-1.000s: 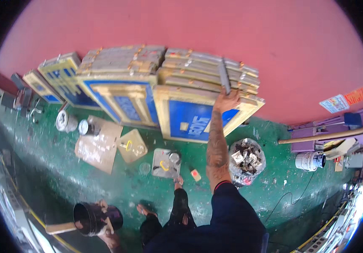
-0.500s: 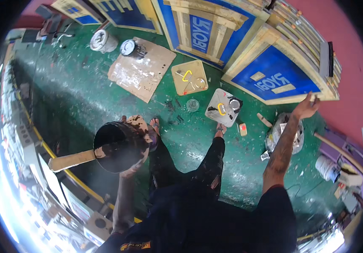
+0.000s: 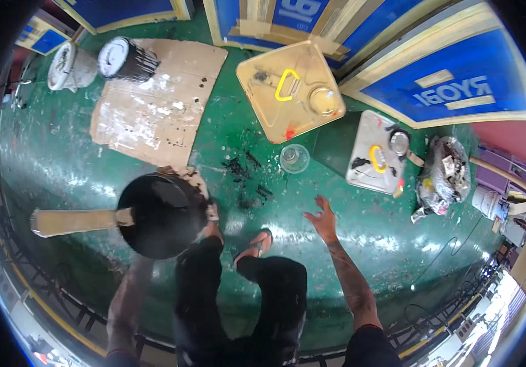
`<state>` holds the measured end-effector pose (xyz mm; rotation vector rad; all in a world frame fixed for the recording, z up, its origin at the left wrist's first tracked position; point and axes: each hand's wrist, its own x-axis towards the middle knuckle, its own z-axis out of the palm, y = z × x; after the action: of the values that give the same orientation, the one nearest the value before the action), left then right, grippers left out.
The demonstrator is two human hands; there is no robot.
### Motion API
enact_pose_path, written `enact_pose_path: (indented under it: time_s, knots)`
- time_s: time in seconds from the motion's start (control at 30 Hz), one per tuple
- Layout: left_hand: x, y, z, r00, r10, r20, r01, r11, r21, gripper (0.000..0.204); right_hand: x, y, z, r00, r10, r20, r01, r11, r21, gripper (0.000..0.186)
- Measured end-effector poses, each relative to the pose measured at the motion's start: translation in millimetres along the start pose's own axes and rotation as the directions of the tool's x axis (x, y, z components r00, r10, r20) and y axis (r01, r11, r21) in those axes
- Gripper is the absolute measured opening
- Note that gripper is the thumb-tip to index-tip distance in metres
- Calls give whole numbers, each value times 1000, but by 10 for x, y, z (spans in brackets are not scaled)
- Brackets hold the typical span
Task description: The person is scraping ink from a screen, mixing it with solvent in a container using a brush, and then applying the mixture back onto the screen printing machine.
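Note:
A dark, paint-smeared bucket [image 3: 159, 217] is held up at my left side, its open mouth facing up and its inside black. Across its left rim sticks out the flat tan handle [image 3: 73, 222] of a tool whose other end is hidden inside. My left forearm [image 3: 129, 300] runs up beneath the bucket and bears it; the fingers are out of sight behind it. My right hand [image 3: 322, 221] hangs over the green floor with fingers spread, holding nothing. Nearest to it are a clear plastic container [image 3: 294, 159] and a square metal can [image 3: 376, 153] with a yellow handle.
A tan square can [image 3: 287, 92] stands ahead, with blue framed screens [image 3: 452, 88] leaning behind it. Cardboard [image 3: 159, 104] with a black-streaked pail [image 3: 127, 59] lies ahead left, beside a white bucket [image 3: 73, 67]. A filled plastic bag [image 3: 443, 177] sits at the right.
My right hand has come off the framed screen's lower corner and swung back towards my body. The whole view has shifted as I step and turn; the bucket stays held at my left.

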<state>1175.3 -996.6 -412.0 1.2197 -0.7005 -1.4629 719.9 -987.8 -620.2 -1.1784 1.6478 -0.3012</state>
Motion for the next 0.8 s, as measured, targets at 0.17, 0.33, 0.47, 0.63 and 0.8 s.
enact_pose_path:
  time_s: [0.17, 0.33, 0.47, 0.63, 0.8]
  knots:
    - [511, -1644, -885, 973, -95, 208, 120, 986, -113, 68, 1369, 608, 811, 954, -258, -150, 281, 947, 159, 122]
    - [857, -2299, -1178, 917, -137, 376, 185, 978, -97, 67, 1819, 551, 1295, 839, -451, -306, 520, 830, 201, 122]
    - [1215, -2996, -1094, 883, -337, 328, 425, 869, -252, 68, 2100, 713, 1214, 716, -563, -412, 658, 742, 130, 107]
    - [1368, -3403, -653, 731, -69, 679, -338, 827, 448, 97, 1922, 749, 940, 679, -624, -387, 719, 673, 175, 95]
    - [1416, -3538, -205, 843, 42, 536, -200, 950, 240, 128, 1080, 553, 476, 727, -614, -309, 646, 763, 5, 96]
